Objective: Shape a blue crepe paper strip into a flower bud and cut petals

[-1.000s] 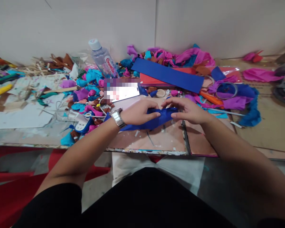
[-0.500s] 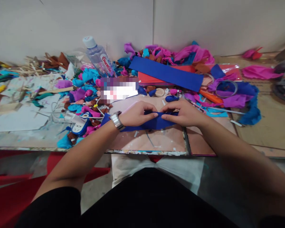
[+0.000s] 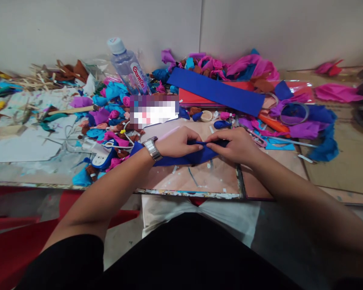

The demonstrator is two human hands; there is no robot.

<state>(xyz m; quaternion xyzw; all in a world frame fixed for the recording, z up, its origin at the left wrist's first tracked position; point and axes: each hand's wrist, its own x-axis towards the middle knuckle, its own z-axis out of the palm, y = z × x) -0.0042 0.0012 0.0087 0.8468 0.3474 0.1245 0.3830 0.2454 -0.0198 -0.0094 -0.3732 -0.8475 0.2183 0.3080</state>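
A dark blue strip of crepe paper (image 3: 181,158) lies across the work board in front of me, its upper edge raised between my fingers. My left hand (image 3: 178,142), with a metal watch (image 3: 152,148) on the wrist, pinches that edge between thumb and fingers. Close beside it, my right hand (image 3: 234,143) pinches the same edge, and the fingertips of both hands almost meet. Part of the strip is hidden under the hands. Just beyond my right hand lies a small dark blue wrapped piece (image 3: 222,124), near a roll of tape (image 3: 206,116).
Behind the hands, a longer blue strip (image 3: 218,92) rests on a red packet (image 3: 189,96). A clear bottle (image 3: 130,68) leans at the back left. Crumpled coloured paper (image 3: 115,92), a power strip (image 3: 104,155) and its cables lie left. An orange-handled tool (image 3: 274,125) lies right.
My fingertips have come closer together on the strip's upper edge, the right hand's fingers now more tightly pinched. The view has shifted slightly.
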